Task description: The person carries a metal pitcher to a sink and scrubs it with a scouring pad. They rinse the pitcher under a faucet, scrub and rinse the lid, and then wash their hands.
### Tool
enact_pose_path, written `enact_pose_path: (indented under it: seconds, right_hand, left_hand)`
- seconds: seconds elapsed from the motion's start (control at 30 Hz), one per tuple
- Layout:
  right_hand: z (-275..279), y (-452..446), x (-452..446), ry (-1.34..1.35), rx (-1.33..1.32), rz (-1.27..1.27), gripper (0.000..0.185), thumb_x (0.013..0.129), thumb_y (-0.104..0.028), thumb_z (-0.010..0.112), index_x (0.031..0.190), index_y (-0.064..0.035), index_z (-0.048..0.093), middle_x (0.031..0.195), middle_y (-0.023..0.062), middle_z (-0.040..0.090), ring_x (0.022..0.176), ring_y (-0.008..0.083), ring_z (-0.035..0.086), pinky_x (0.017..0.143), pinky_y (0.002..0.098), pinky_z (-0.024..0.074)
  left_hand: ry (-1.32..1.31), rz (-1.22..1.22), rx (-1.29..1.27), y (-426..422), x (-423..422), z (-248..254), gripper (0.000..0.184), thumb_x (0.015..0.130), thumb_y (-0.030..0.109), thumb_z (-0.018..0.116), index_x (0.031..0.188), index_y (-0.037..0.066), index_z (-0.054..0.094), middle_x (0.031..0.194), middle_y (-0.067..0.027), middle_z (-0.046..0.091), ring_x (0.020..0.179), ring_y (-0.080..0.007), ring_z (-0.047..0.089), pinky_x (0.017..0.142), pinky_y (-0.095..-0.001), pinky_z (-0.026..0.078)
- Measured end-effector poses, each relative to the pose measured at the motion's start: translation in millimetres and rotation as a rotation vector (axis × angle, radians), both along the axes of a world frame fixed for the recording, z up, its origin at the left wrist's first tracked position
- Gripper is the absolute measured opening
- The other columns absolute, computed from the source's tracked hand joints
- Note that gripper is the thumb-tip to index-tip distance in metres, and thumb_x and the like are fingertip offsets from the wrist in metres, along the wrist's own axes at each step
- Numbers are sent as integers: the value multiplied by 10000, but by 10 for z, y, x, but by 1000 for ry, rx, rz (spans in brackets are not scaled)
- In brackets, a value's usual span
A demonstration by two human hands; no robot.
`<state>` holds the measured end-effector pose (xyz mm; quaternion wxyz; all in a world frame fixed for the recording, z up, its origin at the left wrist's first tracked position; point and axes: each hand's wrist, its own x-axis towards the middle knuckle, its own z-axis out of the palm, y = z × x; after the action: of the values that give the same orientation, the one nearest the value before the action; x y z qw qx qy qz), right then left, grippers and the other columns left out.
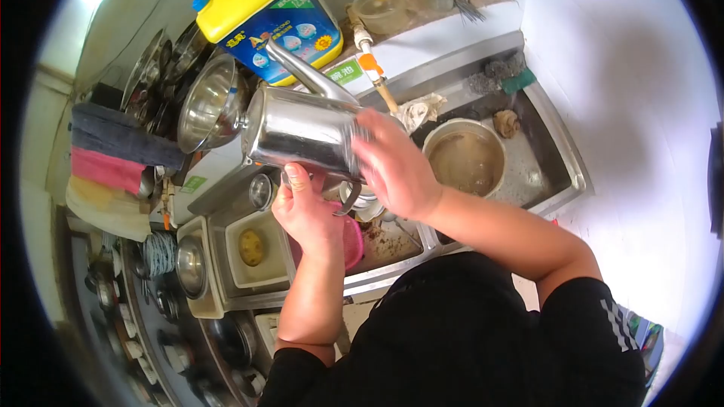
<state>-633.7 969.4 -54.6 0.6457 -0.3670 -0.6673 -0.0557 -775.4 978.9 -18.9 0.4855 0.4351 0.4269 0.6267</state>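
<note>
A shiny metal kettle [298, 126] lies tipped on its side in the air above the sinks. Its long spout points up and to the left, and its curved handle shows below the body. My left hand [308, 211] grips the kettle from below, thumb up against the body; some of its fingers are hidden. At the kettle's right end is my right hand [398, 167], laid against the metal. Motion blurs its fingers, so whether anything is between them and the kettle cannot be made out.
Right sink: a pot of murky water [464, 158], a steel scourer [507, 125] and a green pad [517, 81]. Left sink: a pale basin [260, 279] and a pink basket [352, 243]. A yellow-and-blue detergent jug [283, 26] and a metal bowl [210, 105] stand behind the kettle.
</note>
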Motion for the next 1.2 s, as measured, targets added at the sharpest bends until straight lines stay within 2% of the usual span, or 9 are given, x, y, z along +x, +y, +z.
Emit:
enact_pose_path:
  seconds: [0.1, 0.27, 0.43, 0.53, 0.6, 0.7, 0.83, 1.03, 1.2]
  right_hand:
    - [-129, -111, -29, -263, 8, -85, 439, 837, -101, 671, 1266, -99, 580, 1365, 257, 501, 1182, 480, 527, 997, 526, 453]
    - [190, -8, 60, 102, -315, 33, 475, 793, -134, 734, 1254, -131, 620, 1400, 225, 508, 1222, 448, 542, 968, 489, 497]
    - [-28, -68, 13, -77, -209, -3, 431, 784, -102, 733, 1207, -121, 657, 1361, 260, 506, 1176, 444, 567, 924, 450, 521]
    - [191, 63, 41, -104, -46, -111, 453, 754, -90, 738, 1201, -137, 683, 1406, 264, 478, 1250, 433, 539, 983, 454, 506]
    - [84, -11, 15, -172, -38, -159, 451, 752, -80, 735, 1196, -141, 690, 1390, 262, 492, 1222, 424, 562, 976, 456, 511]
    - [-79, 10, 91, -221, -28, -144, 431, 752, -64, 730, 1173, -154, 709, 1380, 263, 504, 1164, 394, 610, 972, 451, 517]
    - [206, -22, 127, -77, -210, -125, 351, 789, -84, 726, 1134, -148, 731, 1399, 266, 494, 1185, 384, 604, 988, 418, 515]
    - [-233, -148, 194, -187, -181, -18, 382, 778, -16, 707, 1142, -132, 730, 1444, 256, 466, 1218, 377, 589, 990, 413, 519]
    - [100, -13, 215, -11, -171, -44, 427, 766, 19, 694, 1165, -132, 720, 1440, 250, 475, 1211, 367, 596, 990, 398, 519]
  left_hand:
    - [97, -1, -33, 30, -36, -139, 307, 1018, 243, 586, 1123, -36, 660, 977, -43, 683, 726, -63, 573, 525, -185, 401]
    - [124, -51, -102, -32, -41, -293, 386, 1046, 319, 519, 1153, -20, 669, 608, 55, 487, 592, -29, 393, 529, -220, 306]
    - [172, -54, -45, -69, 89, -159, 488, 1087, 336, 383, 884, -36, 625, 665, 24, 483, 580, -48, 393, 566, -196, 360]
    - [303, -155, -58, -91, 76, -217, 449, 1093, 307, 367, 1233, -69, 568, 659, 42, 456, 595, -33, 401, 572, -197, 373]
    - [226, -153, -26, -92, 126, -153, 448, 1094, 299, 363, 1189, -63, 609, 654, 44, 442, 587, -38, 392, 585, -204, 388]
    - [196, -105, -164, -58, 51, -276, 386, 1060, 290, 478, 1060, -34, 688, 793, -26, 578, 754, -98, 539, 766, -255, 469]
    - [203, -283, 108, -113, 52, -309, 292, 852, 243, 784, 1000, -3, 734, 1389, -191, 527, 1350, -269, 422, 1082, -368, 352]
    - [438, -214, 412, 9, -9, -183, 309, 776, 202, 850, 966, -15, 737, 1464, -185, 445, 1315, -270, 460, 1089, -376, 353]
    - [155, -338, 105, -98, 86, -174, 288, 850, 171, 788, 1062, -9, 711, 1461, -163, 438, 1300, -249, 462, 1077, -350, 347]
